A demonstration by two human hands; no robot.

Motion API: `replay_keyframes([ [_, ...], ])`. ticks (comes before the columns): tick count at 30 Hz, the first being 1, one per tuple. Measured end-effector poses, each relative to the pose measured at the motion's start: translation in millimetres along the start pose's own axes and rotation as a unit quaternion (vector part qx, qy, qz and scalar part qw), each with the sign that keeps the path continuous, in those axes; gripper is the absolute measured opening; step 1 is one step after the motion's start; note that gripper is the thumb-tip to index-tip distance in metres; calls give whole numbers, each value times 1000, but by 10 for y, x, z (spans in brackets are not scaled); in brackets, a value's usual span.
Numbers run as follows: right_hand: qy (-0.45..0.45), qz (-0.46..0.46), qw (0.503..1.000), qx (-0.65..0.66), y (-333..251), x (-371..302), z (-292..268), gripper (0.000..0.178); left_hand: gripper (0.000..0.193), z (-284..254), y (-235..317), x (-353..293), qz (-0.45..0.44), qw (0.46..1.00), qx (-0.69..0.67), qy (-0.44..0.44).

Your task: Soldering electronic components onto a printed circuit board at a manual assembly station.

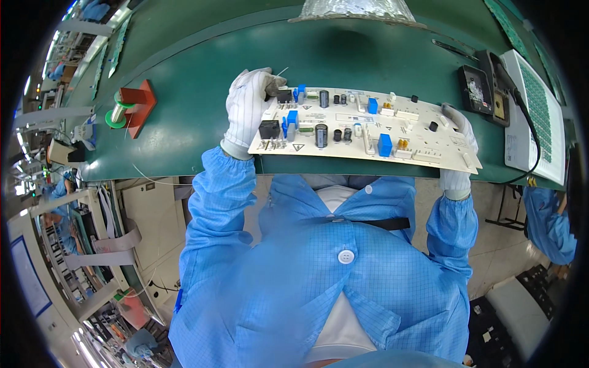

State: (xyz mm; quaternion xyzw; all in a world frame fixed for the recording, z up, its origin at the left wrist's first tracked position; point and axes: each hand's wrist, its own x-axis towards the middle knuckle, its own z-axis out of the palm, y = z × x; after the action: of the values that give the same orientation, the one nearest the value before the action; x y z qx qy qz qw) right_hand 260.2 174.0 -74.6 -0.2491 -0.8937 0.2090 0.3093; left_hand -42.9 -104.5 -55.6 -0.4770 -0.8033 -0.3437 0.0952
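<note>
A long white circuit board (343,132) with blue, black and yellow components spans the space between my hands, over the near edge of the green table. My left hand (250,101), in a striped white glove with grey fingertips, grips its left end, fingers at the far left corner. A thin wire or lead sticks up beside those fingertips. At the board's right end my right hand (460,129), gloved alike, holds the edge. Part of that hand is hidden behind the board. The component side faces up toward me.
On the left stands a solder wire spool (118,115) on a red-brown holder (145,107). Tweezers (454,49), a black soldering iron stand (494,86) and a white tray of green boards (537,116) lie right. A foil-covered piece (359,9) sits at the back.
</note>
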Motion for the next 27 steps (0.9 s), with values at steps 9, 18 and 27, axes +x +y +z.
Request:
replay_keyframes([
  [9,9,-17,1000,-13,-49,45,-3,33,20,-23,25,-1,-34,999,10,-29],
  [18,45,-47,998,26,-102,64,-21,33,22,-32,72,9,-40,998,9,-37],
  [27,19,-19,999,35,-153,37,-71,33,30,-24,-24,11,-44,997,55,-38],
])
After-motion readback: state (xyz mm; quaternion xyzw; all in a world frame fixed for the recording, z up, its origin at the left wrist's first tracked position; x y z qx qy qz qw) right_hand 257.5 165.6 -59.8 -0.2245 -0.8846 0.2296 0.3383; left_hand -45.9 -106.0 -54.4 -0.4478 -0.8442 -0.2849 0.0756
